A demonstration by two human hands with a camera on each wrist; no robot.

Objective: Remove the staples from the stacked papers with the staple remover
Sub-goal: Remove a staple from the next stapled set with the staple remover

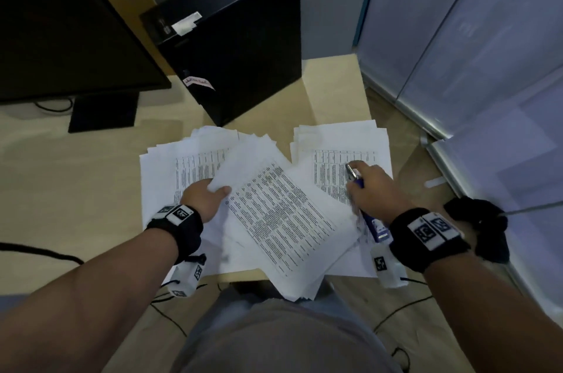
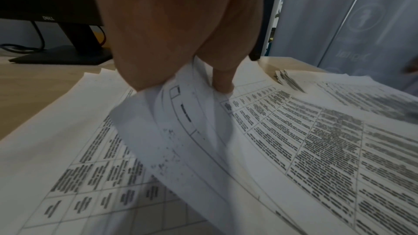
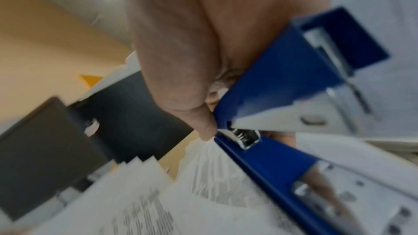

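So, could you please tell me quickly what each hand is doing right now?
Left hand: pinching the corner of a printed paper bundle.
Right hand: gripping the blue staple remover, over the right paper stack.

Black monitor (image 1: pixel 61 22), computer tower (image 1: pixel 237 47)

Black wristbands (image 1: pixel 426 238) with white coded tags
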